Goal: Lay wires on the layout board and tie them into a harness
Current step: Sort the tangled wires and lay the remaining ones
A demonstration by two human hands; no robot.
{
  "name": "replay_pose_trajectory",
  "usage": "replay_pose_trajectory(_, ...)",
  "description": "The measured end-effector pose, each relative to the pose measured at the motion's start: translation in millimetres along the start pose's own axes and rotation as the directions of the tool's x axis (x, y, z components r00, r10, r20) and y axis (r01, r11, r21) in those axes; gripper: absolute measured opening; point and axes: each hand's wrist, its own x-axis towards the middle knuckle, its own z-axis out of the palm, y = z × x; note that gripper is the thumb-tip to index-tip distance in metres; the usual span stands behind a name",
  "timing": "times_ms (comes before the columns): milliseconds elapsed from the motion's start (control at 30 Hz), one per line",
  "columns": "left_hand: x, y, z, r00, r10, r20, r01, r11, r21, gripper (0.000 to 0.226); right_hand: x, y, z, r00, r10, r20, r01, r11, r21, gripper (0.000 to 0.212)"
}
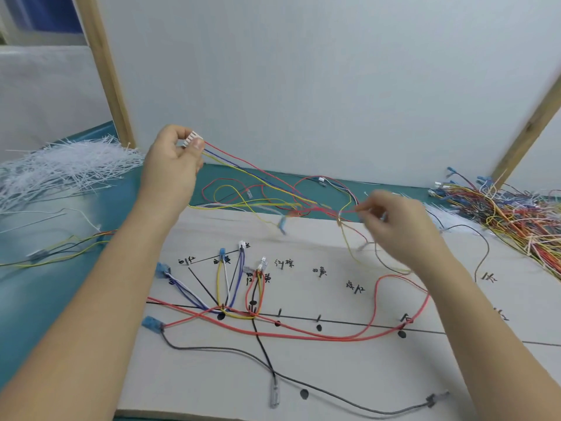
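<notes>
the left hand (170,165) is raised above the far left edge of the layout board (349,375), thumb and fingers pinching a small white connector (192,138). a red, a blue and a yellow wire (258,171) run from that connector down and to the right toward the right hand (400,226), which is blurred; its fingers appear curled, pinching the wires near their far ends.

the board lies flat on the teal worktop (91,214), marked with black lines, dots and handwritten labels. several wires are already laid on it: blue, white, yellow and black ones fan up to small connectors (241,245) left of centre, and a long red loop (334,337) sweeps along the main line to the right. a black wire (334,396) trails across the near part.

a heap of white cable ties (60,168) sits far left, and a tangled pile of coloured wires (516,208) far right.
</notes>
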Motion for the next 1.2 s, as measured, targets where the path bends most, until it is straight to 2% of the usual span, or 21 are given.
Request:
replay_pose_trajectory(100, 10, -9, -19, 0.992, -0.058, -0.110, 0.057, 0.998, -0.005, 0.007, 5, 24, -19, 0.968, 0.193, -0.159, -0.191, 0.981, 0.028, 0.011)
replay_pose_trajectory(267, 13, -14, -34, 0.973, -0.151, -0.176, 0.145, 0.988, -0.047, 0.018, 3, 57, -44, 0.879, 0.403, -0.256, -0.416, 0.909, 0.004, 0.015)
replay_pose_trajectory(367, 9, -6, -26, 0.978, -0.170, -0.121, 0.156, 0.981, -0.116, 0.019, 2, 56, -47, 0.878, 0.432, -0.205, -0.451, 0.891, -0.056, 0.020)
replay_pose_trajectory(433, 5, 2, -18, 0.984, -0.164, -0.070, 0.152, 0.976, -0.155, 0.020, 2, 49, -46, 0.879, 0.459, -0.125, -0.475, 0.864, -0.167, 0.033)
replay_pose_trajectory(467, 3, 6, -14, 0.987, -0.154, -0.042, 0.145, 0.975, -0.166, 0.020, 1, 43, -45, 0.885, 0.448, -0.127, -0.466, 0.859, -0.211, 0.041)
replay_pose_trajectory(500, 1, 9, -11, 0.990, -0.139, -0.015, 0.135, 0.976, -0.171, 0.021, 1, 35, -45, 0.910, 0.377, -0.171, -0.409, 0.885, -0.221, 0.045)
replay_pose_trajectory(567, -4, 16, -4, 0.994, -0.108, 0.028, 0.111, 0.977, -0.182, 0.021, 0, 12, -42, 0.959, 0.101, -0.264, -0.151, 0.973, -0.176, 0.040)
replay_pose_trajectory(600, -6, 19, -2, 0.995, -0.092, 0.044, 0.099, 0.976, -0.193, 0.020, 0, -2, -39, 0.970, -0.014, -0.244, -0.014, 0.994, -0.113, 0.034)
replay_pose_trajectory(667, -8, 25, 0, 0.996, -0.063, 0.070, 0.077, 0.973, -0.219, 0.020, -4, -27, -28, 0.989, -0.141, -0.053, 0.146, 0.985, 0.093, 0.031)
replay_pose_trajectory(733, -10, 30, 0, 0.994, -0.044, 0.097, 0.068, 0.963, -0.259, 0.020, -10, -38, -8, 0.965, -0.217, 0.146, 0.192, 0.967, 0.167, 0.035)
replay_pose_trajectory(800, -12, 34, -2, 0.991, -0.034, 0.127, 0.072, 0.949, -0.307, 0.019, -13, -33, 15, 0.939, -0.250, 0.234, 0.224, 0.965, 0.134, 0.042)
replay_pose_trajectory(900, -13, 40, -7, 0.984, -0.012, 0.180, 0.078, 0.929, -0.361, 0.018, -17, -25, 33, 0.914, -0.179, 0.363, 0.115, 0.975, 0.190, 0.043)
replay_pose_trajectory(933, -14, 43, -8, 0.977, 0.007, 0.214, 0.076, 0.924, -0.375, 0.017, -18, -26, 35, 0.920, -0.171, 0.353, 0.103, 0.974, 0.204, 0.043)
replay_pose_trajectory(967, -16, 45, -7, 0.966, 0.031, 0.258, 0.073, 0.921, -0.383, 0.016, -18, -28, 35, 0.943, -0.174, 0.285, 0.113, 0.969, 0.219, 0.044)
replay_pose_trajectory(1067, -28, 55, 1, 0.919, 0.095, 0.383, 0.064, 0.922, -0.383, 0.010, -17, -49, 22, 0.983, -0.186, -0.008, 0.174, 0.901, 0.397, 0.042)
replay_pose_trajectory(1133, -38, 61, 9, 0.877, 0.139, 0.460, 0.049, 0.926, -0.374, 0.006, -16, -67, 10, 0.978, -0.204, -0.035, 0.187, 0.804, 0.565, 0.046)
replay_pose_trajectory(1200, -47, 66, 17, 0.817, 0.186, 0.545, 0.029, 0.932, -0.361, 0.009, -14, -81, 5, 0.968, -0.247, 0.034, 0.168, 0.747, 0.643, 0.047)
